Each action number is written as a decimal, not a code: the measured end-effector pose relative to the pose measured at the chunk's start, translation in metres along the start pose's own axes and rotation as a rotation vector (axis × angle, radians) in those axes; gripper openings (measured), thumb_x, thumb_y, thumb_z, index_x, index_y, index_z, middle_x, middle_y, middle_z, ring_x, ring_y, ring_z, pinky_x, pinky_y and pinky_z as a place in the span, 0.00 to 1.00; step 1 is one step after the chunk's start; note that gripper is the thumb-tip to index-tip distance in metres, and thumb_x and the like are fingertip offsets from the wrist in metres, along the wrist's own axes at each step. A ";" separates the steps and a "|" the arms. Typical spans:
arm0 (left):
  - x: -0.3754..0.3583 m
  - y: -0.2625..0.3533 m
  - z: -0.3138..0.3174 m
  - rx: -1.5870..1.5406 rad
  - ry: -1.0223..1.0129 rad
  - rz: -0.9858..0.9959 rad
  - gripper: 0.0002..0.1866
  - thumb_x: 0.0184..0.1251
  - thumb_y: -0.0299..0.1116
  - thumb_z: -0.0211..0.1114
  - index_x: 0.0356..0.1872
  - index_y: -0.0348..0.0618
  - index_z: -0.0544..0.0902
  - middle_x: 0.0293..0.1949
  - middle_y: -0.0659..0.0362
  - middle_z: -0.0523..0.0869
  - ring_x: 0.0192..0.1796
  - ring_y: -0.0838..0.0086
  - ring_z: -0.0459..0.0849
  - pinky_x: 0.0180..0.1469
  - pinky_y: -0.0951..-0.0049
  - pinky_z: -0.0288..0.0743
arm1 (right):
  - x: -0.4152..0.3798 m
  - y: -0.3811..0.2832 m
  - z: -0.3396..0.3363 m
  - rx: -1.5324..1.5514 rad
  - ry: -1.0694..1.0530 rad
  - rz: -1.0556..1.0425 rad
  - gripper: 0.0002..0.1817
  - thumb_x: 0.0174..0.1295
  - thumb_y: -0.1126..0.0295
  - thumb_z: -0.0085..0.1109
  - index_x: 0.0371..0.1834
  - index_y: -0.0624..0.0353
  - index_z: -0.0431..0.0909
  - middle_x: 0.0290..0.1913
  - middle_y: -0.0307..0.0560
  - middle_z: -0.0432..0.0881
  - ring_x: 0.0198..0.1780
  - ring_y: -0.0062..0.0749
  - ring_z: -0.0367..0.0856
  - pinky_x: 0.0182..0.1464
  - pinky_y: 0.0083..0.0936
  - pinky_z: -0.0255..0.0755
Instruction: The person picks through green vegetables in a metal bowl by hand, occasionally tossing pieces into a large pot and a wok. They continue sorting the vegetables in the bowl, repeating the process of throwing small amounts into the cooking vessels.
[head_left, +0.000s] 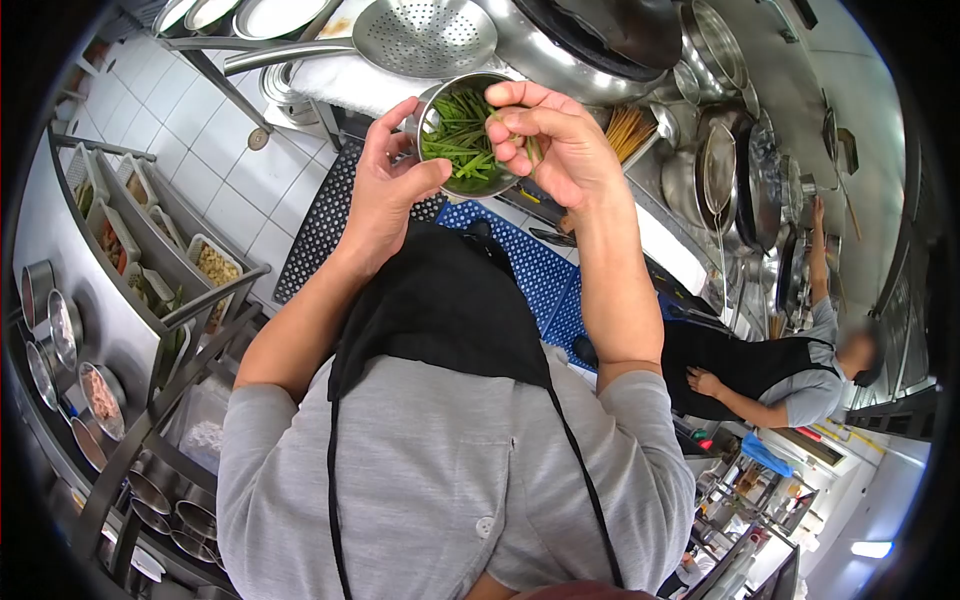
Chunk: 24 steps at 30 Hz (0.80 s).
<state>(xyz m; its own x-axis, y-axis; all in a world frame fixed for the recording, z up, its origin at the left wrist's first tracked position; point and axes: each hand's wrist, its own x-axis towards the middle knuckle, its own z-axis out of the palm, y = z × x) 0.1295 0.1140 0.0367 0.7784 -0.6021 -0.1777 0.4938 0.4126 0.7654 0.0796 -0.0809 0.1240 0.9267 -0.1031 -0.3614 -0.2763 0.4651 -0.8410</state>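
A round metal bowl point(424, 118) holds cut green vegetable pieces point(462, 140). My left hand point(392, 175) grips the bowl by its left side, thumb over the rim. Over the bowl's right side, my right hand point(560, 140) is closed with its fingertips pinched round some green stalks point(534, 152). Just above the bowl lies a perforated metal ladle point(425, 38), its handle pointing left.
Woks and pans point(600, 50) stand beyond my hands and along the right. Left is a rack of food trays point(215, 262) and metal bowls point(102, 400). A co-worker point(800, 370) stands at the right, one arm stretched toward the pans.
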 end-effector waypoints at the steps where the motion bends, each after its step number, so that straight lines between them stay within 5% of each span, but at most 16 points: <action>1: 0.000 0.000 0.001 -0.003 -0.005 0.013 0.45 0.57 0.21 0.74 0.76 0.43 0.62 0.56 0.53 0.75 0.51 0.73 0.82 0.48 0.73 0.81 | 0.001 -0.001 -0.002 -0.003 0.011 -0.029 0.05 0.67 0.76 0.55 0.39 0.64 0.80 0.31 0.49 0.83 0.25 0.25 0.79 0.23 0.17 0.69; 8: -0.003 -0.002 0.002 0.057 -0.029 0.109 0.46 0.54 0.21 0.76 0.76 0.43 0.64 0.55 0.56 0.76 0.53 0.72 0.80 0.56 0.71 0.80 | -0.005 -0.012 -0.001 -0.131 -0.014 -0.056 0.10 0.69 0.72 0.55 0.32 0.64 0.80 0.26 0.45 0.82 0.22 0.20 0.75 0.19 0.18 0.62; 12: -0.002 -0.007 0.000 0.086 -0.037 0.145 0.46 0.54 0.21 0.76 0.75 0.43 0.64 0.54 0.57 0.76 0.53 0.72 0.79 0.56 0.71 0.79 | 0.004 0.003 0.013 -0.519 0.096 -0.105 0.16 0.74 0.62 0.56 0.31 0.62 0.80 0.23 0.34 0.76 0.26 0.15 0.71 0.27 0.21 0.64; 15: -0.003 -0.006 0.001 0.083 -0.040 0.146 0.46 0.54 0.21 0.77 0.75 0.44 0.64 0.53 0.58 0.76 0.52 0.73 0.78 0.56 0.71 0.79 | 0.016 0.027 0.003 -0.867 -0.046 -0.388 0.13 0.75 0.60 0.58 0.39 0.59 0.80 0.24 0.28 0.70 0.21 0.11 0.59 0.19 0.15 0.46; 19: -0.005 -0.004 0.001 0.090 -0.021 0.142 0.45 0.54 0.22 0.77 0.75 0.44 0.64 0.53 0.58 0.76 0.52 0.73 0.78 0.55 0.71 0.79 | 0.000 0.003 0.009 -0.329 -0.106 -0.001 0.11 0.76 0.67 0.55 0.42 0.64 0.80 0.29 0.36 0.78 0.21 0.12 0.63 0.19 0.13 0.53; 23: -0.005 -0.004 0.002 0.097 -0.009 0.138 0.45 0.54 0.22 0.77 0.75 0.43 0.64 0.53 0.58 0.76 0.52 0.73 0.78 0.55 0.72 0.78 | 0.006 0.003 -0.011 -0.131 -0.046 -0.031 0.05 0.67 0.78 0.53 0.36 0.65 0.80 0.32 0.45 0.82 0.19 0.14 0.64 0.18 0.15 0.55; 24: -0.005 -0.004 0.002 0.100 -0.007 0.133 0.45 0.54 0.22 0.77 0.75 0.43 0.64 0.53 0.58 0.76 0.52 0.73 0.78 0.55 0.72 0.78 | 0.003 0.000 -0.012 -0.167 -0.065 -0.040 0.07 0.64 0.76 0.52 0.31 0.62 0.80 0.28 0.41 0.81 0.18 0.13 0.60 0.19 0.16 0.55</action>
<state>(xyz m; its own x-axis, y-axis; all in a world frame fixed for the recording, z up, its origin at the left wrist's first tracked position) 0.1229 0.1141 0.0362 0.8314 -0.5517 -0.0662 0.3452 0.4196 0.8395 0.0797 -0.0921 0.1179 0.9507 -0.0593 -0.3045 -0.2726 0.3091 -0.9111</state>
